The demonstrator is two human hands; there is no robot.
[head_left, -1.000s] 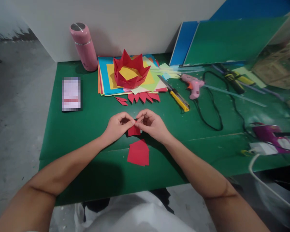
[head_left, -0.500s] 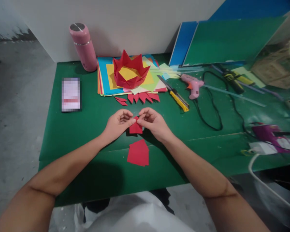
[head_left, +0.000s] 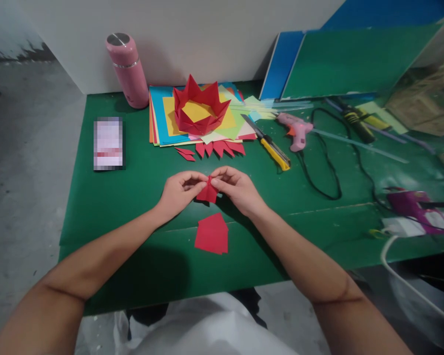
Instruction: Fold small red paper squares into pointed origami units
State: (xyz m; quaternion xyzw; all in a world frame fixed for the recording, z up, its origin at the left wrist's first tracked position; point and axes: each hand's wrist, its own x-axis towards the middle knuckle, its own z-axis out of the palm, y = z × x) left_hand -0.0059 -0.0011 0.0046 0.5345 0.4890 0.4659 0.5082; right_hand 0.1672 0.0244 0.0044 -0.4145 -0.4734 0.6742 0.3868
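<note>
Between my left hand (head_left: 184,194) and my right hand (head_left: 235,189) is a small piece of red paper (head_left: 207,194), partly folded. The thumbs and fingers of both hands pinch its upper part, and the fingertips hide some of the fold. Just below, nearer me, several red paper pieces (head_left: 211,235) lie in a loose stack on the table. Beyond my hands, pointed folded red petals (head_left: 220,148) lie in a row. A red paper ring with pointed petals (head_left: 203,118) sits behind them.
Colored paper sheets (head_left: 159,116) lie under the ring on the green table (head_left: 140,185). A pink bottle (head_left: 128,71) stands at the back left. To the right are a yellow utility knife (head_left: 275,155), a pink glue gun (head_left: 296,131) with its cord, and a power strip (head_left: 403,227).
The red paper has come up and tilted between my fingers, with a crease now standing at its top. My left hand's fingers have closed in on it.
</note>
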